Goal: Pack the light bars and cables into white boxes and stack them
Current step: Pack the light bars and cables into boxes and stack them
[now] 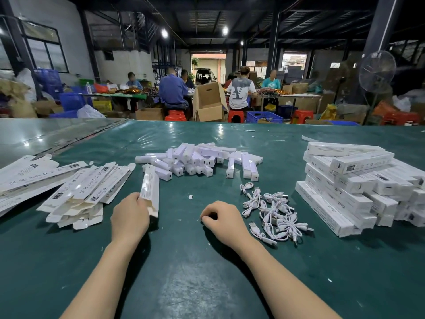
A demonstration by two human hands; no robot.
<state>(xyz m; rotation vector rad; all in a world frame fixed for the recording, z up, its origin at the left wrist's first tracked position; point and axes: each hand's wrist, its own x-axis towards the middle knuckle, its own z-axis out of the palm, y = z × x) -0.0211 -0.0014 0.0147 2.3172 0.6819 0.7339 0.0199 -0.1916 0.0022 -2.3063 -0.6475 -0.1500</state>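
Observation:
My left hand (pixel 130 215) grips a long white box (pixel 150 188) that stands on edge on the green table (pixel 184 272), its near end flap open. My right hand (pixel 219 218) rests on the table with its fingers curled and nothing visible in them. A heap of white light bars (pixel 197 160) lies beyond both hands. Coiled white cables (pixel 273 211) are piled just right of my right hand. Flat unfolded white boxes (pixel 85 192) lie at the left. Packed white boxes (pixel 358 187) are stacked at the right.
More flat box blanks (pixel 25 178) fan out at the far left edge. Small paper scraps dot the table. Beyond the far table edge, several people sit at other tables among cardboard boxes, blue crates, red stools and a standing fan (pixel 377 72).

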